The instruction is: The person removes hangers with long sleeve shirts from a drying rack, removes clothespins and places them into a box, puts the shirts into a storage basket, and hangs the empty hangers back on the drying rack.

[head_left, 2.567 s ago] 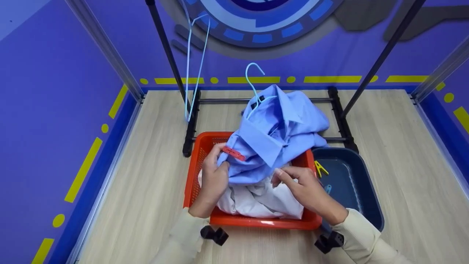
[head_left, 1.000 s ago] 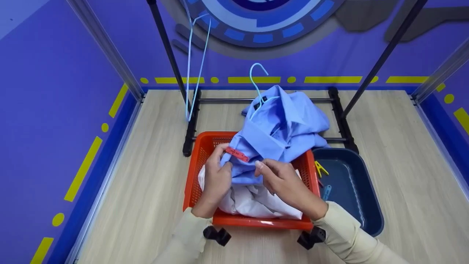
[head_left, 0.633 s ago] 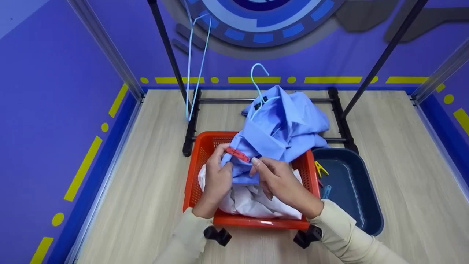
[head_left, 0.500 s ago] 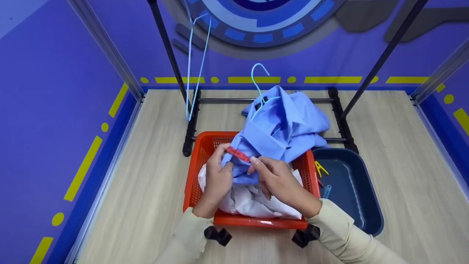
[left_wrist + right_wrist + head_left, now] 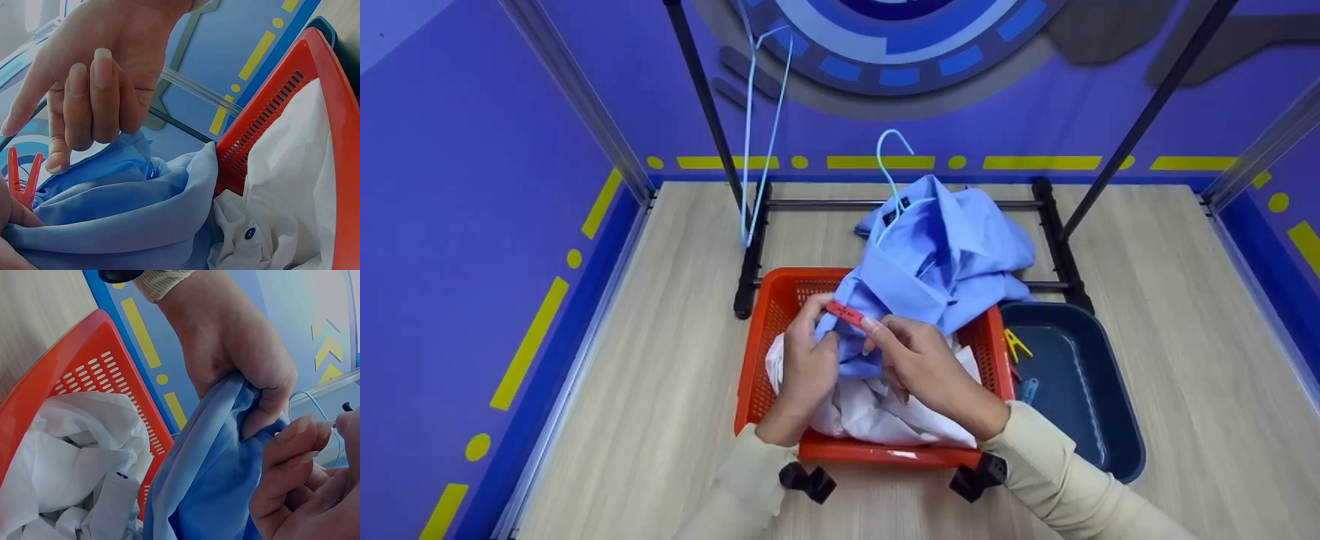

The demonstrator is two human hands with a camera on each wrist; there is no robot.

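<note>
A light blue collared shirt (image 5: 911, 281) hangs partly over a red basket, with a pale blue hanger (image 5: 883, 161) in its collar. My left hand (image 5: 810, 364) grips a fold of the shirt. On that fold sits a red clothespin (image 5: 844, 312); its handles (image 5: 36, 169) spread in a V in the left wrist view. My right hand (image 5: 926, 364) has its thumb tip over the clothespin's end. From the left wrist, thumb and forefinger stand on either side of the handles, the other fingers curled. Whether they squeeze is unclear.
The red basket (image 5: 885, 454) holds a white garment (image 5: 870, 416) with dark buttons. To its right, a dark tub (image 5: 1117, 390) contains a yellow clothespin (image 5: 1017, 344) and a blue clothespin (image 5: 1030, 391). Behind stands a black rack (image 5: 750, 277); another hanger (image 5: 748, 135) hangs at left.
My right hand has moved left from the shirt's front to the end of the red clothespin. The left hand, still gripping the fold, has shifted slightly right.
</note>
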